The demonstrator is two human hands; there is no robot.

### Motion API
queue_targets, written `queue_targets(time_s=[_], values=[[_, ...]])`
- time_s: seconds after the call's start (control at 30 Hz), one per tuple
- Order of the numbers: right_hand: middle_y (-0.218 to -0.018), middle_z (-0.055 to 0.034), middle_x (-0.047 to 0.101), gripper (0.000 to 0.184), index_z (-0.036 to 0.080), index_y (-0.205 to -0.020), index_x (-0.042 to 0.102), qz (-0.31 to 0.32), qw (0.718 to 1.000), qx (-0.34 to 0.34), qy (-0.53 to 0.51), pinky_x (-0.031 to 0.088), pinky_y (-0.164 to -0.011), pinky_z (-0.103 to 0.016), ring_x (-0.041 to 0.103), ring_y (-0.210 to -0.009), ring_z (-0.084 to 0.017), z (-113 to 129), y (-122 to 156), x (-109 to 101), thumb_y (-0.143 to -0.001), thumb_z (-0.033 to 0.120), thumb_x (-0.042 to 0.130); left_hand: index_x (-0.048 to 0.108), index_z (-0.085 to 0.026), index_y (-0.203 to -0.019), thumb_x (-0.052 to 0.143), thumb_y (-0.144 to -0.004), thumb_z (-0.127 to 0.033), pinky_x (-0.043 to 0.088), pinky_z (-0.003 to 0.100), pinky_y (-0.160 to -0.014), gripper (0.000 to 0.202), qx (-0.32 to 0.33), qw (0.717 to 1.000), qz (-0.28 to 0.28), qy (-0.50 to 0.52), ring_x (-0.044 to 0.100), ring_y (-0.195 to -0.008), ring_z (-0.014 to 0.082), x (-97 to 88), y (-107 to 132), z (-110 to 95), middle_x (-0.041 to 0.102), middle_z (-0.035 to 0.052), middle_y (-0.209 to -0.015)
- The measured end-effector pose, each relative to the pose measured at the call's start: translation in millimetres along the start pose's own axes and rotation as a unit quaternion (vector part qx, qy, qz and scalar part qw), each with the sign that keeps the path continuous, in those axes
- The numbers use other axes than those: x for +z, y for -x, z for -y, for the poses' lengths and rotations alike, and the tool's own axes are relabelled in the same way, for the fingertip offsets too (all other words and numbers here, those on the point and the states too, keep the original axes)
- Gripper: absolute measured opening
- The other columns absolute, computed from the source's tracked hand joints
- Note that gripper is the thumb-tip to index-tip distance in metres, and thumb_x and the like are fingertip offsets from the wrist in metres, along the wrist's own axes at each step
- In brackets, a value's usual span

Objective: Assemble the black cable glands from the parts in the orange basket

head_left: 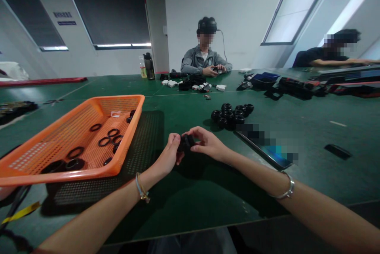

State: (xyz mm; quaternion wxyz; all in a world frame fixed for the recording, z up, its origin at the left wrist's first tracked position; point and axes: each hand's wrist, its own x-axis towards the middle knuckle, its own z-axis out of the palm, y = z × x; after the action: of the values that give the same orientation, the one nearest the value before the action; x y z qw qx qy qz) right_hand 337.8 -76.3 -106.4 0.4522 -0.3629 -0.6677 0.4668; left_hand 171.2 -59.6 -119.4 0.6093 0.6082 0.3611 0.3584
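Both my hands meet over the green table (184, 202), holding one small black round part (187, 142) between them. My left hand (170, 152) grips its left side with curled fingers. My right hand (208, 143) pinches its right side with thumb and fingertips. A cluster of similar black round parts (232, 114) sits on the table just beyond my right hand. To the left, an orange mesh basket (44, 167) holds several black rings (107, 137).
A phone (267, 149) lies right of my hands, a flat black piece (337, 151) farther right. Across the table a person in a grey jacket (206, 62) handles small parts; another person (332, 54) sits at far right. Bottles (148, 66) and black tools (293, 88) lie along the far side.
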Motion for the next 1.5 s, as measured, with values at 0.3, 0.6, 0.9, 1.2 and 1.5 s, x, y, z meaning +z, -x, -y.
queue_targets(time_s=[0.3,0.6,0.9,1.2,1.5], values=[[-0.095,-0.0047,0.061,0.029,0.021,-0.096,0.063,-0.08,0.963,-0.109,0.234,0.055,-0.07,-0.031,0.06,-0.083,-0.017,9.0,6.7,-1.9,-0.068,0.013,0.062,0.033,-0.021,-0.095,0.049,-0.072,-0.051,0.032,0.018,-0.039,0.041,-0.015,0.997,0.059,0.04,0.042,-0.04,0.0077,-8.6,1.1,0.8,0.044,-0.0097,-0.05],[-0.098,-0.0066,0.062,0.027,0.022,-0.097,0.063,-0.091,0.961,-0.109,0.238,0.056,-0.075,-0.037,0.061,-0.087,-0.02,8.3,7.8,-3.2,-0.07,0.02,0.062,0.052,-0.014,-0.093,0.059,-0.07,-0.026,0.043,0.022,-0.059,0.027,0.019,0.999,-0.015,-0.033,0.055,-0.062,0.0111,-13.6,2.9,-18.1,0.056,-0.0018,-0.068],[-0.089,-0.0073,0.065,0.029,0.017,-0.094,0.062,-0.133,0.97,-0.032,0.203,0.053,-0.075,-0.038,0.063,-0.08,-0.02,6.4,6.0,-0.8,-0.067,0.026,0.066,0.056,-0.013,-0.106,0.064,-0.064,-0.019,0.047,0.028,-0.075,0.043,0.011,0.999,-0.044,-0.001,0.059,-0.073,0.0127,-16.4,0.8,-15.8,0.064,0.003,-0.089],[-0.078,-0.0028,0.068,0.026,0.019,-0.092,0.063,-0.117,0.974,-0.019,0.193,0.053,-0.068,-0.032,0.064,-0.072,-0.017,7.5,6.8,0.6,-0.067,0.028,0.066,0.06,-0.012,-0.1,0.065,-0.063,-0.019,0.05,0.027,-0.071,0.038,0.003,0.999,-0.036,0.009,0.06,-0.065,0.0116,-18.9,-2.6,-12.0,0.066,0.0019,-0.082],[-0.074,-0.0031,0.068,0.022,0.018,-0.085,0.065,-0.105,0.973,0.004,0.205,0.051,-0.06,-0.03,0.062,-0.063,-0.016,5.7,6.7,1.6,-0.069,0.033,0.066,0.063,-0.012,-0.094,0.066,-0.062,-0.021,0.049,0.026,-0.067,0.033,0.005,1.0,-0.012,-0.007,0.06,-0.064,0.0122,-20.7,-4.2,-11.6,0.067,0.0022,-0.079]])
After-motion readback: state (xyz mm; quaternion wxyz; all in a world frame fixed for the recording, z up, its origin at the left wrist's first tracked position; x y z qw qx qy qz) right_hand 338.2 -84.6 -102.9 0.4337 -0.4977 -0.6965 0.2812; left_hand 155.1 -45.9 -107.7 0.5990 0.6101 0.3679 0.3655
